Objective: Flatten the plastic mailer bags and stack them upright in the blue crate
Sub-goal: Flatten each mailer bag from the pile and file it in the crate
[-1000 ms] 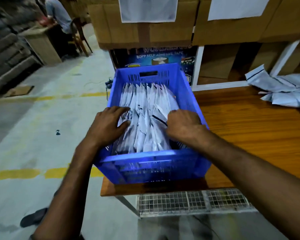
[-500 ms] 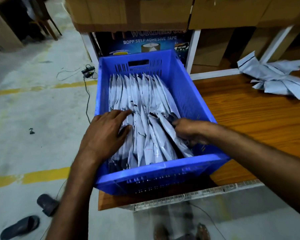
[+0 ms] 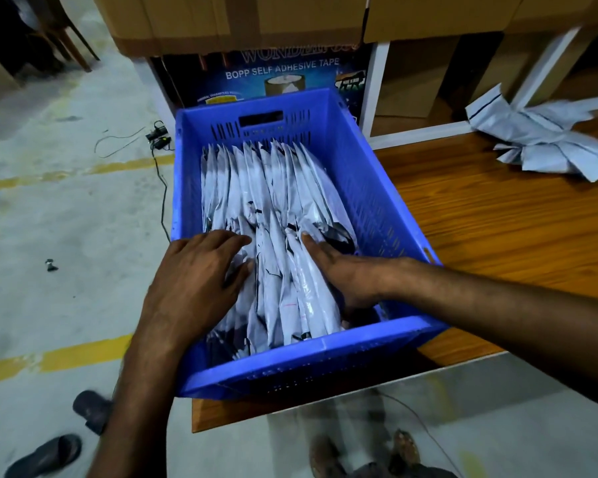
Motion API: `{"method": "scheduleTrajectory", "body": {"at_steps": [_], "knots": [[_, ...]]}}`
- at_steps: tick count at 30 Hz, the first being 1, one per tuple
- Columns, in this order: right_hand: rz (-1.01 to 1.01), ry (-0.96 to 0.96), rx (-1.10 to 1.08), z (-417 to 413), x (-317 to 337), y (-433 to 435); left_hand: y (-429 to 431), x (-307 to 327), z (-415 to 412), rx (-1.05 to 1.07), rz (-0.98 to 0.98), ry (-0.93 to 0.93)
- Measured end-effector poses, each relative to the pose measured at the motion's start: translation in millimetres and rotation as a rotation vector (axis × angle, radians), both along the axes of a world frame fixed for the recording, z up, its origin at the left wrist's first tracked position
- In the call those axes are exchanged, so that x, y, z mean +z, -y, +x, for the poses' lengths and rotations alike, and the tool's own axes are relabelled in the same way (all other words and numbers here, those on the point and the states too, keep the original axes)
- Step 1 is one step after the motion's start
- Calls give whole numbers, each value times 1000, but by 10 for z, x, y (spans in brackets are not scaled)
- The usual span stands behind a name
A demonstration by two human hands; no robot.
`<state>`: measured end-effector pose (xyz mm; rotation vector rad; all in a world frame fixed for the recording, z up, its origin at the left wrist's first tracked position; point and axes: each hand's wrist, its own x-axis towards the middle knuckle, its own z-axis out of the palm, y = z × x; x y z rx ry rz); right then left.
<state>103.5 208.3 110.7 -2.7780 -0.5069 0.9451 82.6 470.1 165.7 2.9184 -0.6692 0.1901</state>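
Upright grey plastic mailer bags (image 3: 273, 194) fill the blue plastic crate (image 3: 370, 188). The left hand (image 3: 194, 281) presses straight fingers flat on their left side. The right hand (image 3: 349, 274) lays its thumb on top; its fingers are hidden beside the bags, so the grip cannot be told.

a person seen from their own head. both forearms (image 3: 497, 298) are bare up to the picture's edge, as are the left hand (image 3: 194, 270) and the right hand (image 3: 349, 270). low down and blurred, the feet wear brown open sandals (image 3: 405, 447).
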Motion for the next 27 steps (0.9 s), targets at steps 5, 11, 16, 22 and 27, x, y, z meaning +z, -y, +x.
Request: {"method": "scheduleTrajectory", "body": {"at_steps": [5,11,16,22,27], "knots": [[-6,234,37,-25,456,127,16,45,-14,15,-86,-16],[130,792,-17,-254,875,589,364,237,-294,81,-392,-31],[489,999,-260,-527,533,967,1281,141,-577,1,-496,20],[564,787,-411,-749,202,1813,2466,98,-803,-105,-541,121],[589,675,-515,-549,30,2871,3625,10,-808,-114,-556,194]]}}
